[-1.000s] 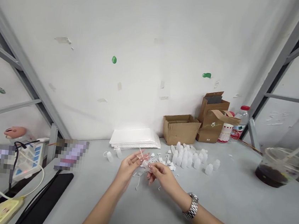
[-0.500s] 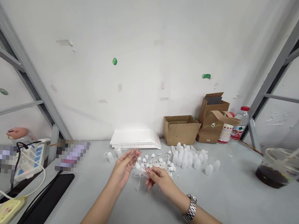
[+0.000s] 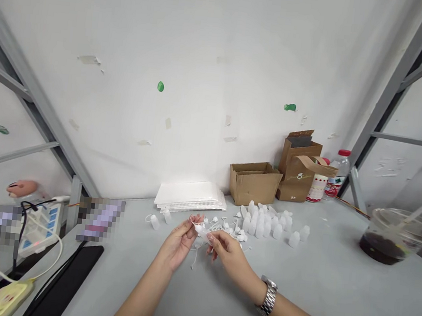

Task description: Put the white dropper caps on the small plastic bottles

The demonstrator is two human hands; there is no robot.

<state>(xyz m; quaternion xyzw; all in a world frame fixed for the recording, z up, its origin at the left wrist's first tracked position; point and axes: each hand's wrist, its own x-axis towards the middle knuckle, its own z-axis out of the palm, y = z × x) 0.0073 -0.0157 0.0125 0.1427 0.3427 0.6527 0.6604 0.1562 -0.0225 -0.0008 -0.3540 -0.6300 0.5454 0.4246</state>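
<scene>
Between the fingertips of my right hand (image 3: pixel 228 253) is a small translucent plastic bottle (image 3: pixel 203 232), tilted with its neck toward the left. My left hand (image 3: pixel 180 242) pinches at the neck end, where a white cap with a thin cord (image 3: pixel 198 225) meets the bottle; whether the cap is seated I cannot tell. Just behind the hands lies a loose pile of white corded caps (image 3: pixel 234 228), partly hidden by them. Several more translucent bottles (image 3: pixel 264 223) stand and lie in a cluster to the right. On the left are two capped bottles (image 3: pixel 155 222), one with a visible cord loop.
At the wall lie a stack of white sheets or envelopes (image 3: pixel 192 196), a cardboard box (image 3: pixel 255 185) and a brown paper bag (image 3: pixel 296 172). A lidded drink cup (image 3: pixel 386 242) stands at right. On the left are a black pad (image 3: pixel 70 279), cables and a power strip (image 3: pixel 43 226).
My left fingers have closed in on the neck end of the bottle, and the two hands are nearer each other. The view has shifted slightly.
</scene>
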